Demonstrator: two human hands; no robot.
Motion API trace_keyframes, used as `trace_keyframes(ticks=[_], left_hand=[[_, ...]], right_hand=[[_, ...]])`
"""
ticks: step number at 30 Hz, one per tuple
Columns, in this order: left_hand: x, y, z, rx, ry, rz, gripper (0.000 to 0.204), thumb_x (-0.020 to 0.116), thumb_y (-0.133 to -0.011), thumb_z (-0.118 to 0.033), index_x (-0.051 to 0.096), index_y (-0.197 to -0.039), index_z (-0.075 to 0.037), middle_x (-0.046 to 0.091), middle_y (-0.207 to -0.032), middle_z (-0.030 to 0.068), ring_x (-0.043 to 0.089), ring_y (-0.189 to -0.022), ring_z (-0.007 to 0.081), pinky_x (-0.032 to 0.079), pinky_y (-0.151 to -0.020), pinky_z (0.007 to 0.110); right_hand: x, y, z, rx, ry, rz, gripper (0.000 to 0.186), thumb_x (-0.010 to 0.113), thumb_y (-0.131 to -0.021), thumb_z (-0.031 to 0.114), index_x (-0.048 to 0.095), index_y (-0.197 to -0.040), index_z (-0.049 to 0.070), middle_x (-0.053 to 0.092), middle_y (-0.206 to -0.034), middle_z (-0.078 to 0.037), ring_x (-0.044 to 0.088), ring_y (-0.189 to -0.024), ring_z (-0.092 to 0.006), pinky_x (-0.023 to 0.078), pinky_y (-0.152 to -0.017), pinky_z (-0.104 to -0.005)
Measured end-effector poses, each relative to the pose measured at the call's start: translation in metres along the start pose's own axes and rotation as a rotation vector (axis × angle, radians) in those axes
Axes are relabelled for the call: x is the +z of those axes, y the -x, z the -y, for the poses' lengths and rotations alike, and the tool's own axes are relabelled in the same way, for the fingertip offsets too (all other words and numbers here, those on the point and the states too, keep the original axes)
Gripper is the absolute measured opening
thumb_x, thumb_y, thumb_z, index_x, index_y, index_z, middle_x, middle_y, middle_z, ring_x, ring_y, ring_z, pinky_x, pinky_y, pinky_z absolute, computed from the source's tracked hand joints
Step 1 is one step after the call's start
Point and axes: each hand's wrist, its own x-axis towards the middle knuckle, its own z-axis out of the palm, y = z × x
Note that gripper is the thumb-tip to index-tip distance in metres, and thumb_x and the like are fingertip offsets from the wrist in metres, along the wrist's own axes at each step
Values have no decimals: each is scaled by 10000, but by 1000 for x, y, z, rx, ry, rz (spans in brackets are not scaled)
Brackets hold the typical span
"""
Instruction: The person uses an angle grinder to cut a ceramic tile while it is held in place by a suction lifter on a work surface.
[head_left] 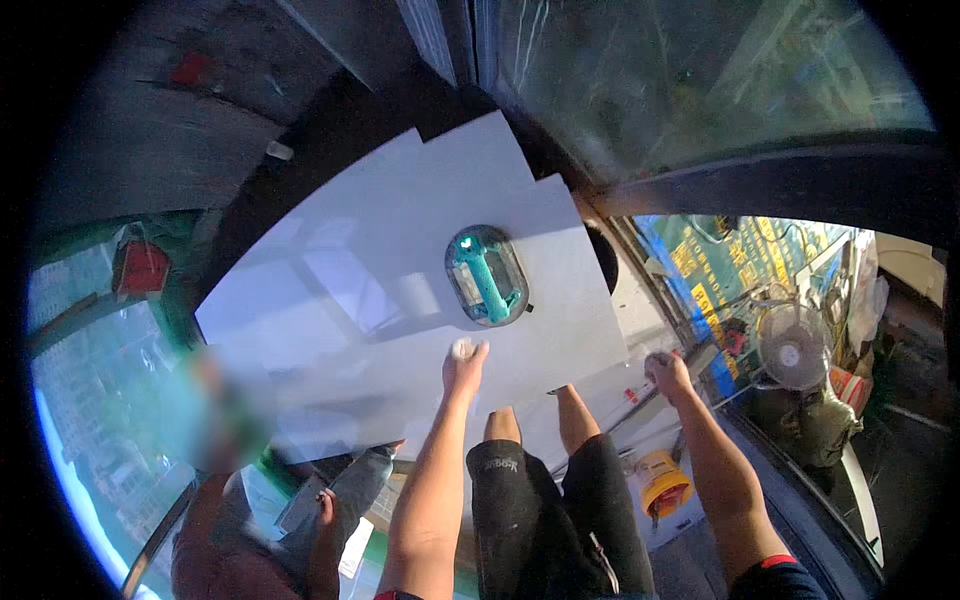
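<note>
My left hand (464,366) is closed over the near part of a large pale grey panel (400,215), thumb pointing out to the right and whitish on the fingers. I cannot tell whether it touches the panel or holds anything. Beyond it, a rounded black device with a teal handle, resembling a suction lifter (488,280), sits on the panel with a small light glowing at its far end. My right hand (668,374) is closed just past the panel's right corner; a bit of red shows at its fingers, too small to name. The panel's far edge is stepped.
Another person (250,540) crouches at my lower left, beside the panel. A yellow-orange bucket (662,482) stands between my legs and right arm. On the right are a round fan (792,350) and blue-yellow sheeting (740,270). A red box-like object (140,268) is at far left.
</note>
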Motion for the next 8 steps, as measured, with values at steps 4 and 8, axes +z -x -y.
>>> trace_keyframes(ticks=[4, 8], left_hand=[[46, -72, -68, 52, 568, 97, 425, 745, -824, -281, 581, -1116, -19, 645, -1004, 68, 601, -906, 172, 475, -824, 324], [52, -124, -78, -180, 781, 276, 389, 744, -816, -172, 552, -1126, -36, 632, -970, 71, 601, -893, 198, 474, -842, 345]], right_hand=[[12, -110, 0, -344, 651, -109, 411, 607, -877, 399, 655, -1089, 50, 682, -1008, -188, 649, -934, -354, 496, -804, -421], [58, -170, 52, 2, 186, -51, 644, 567, -896, 542, 568, -1254, 7, 638, -1160, -240, 605, -1082, -407, 469, -922, -429]])
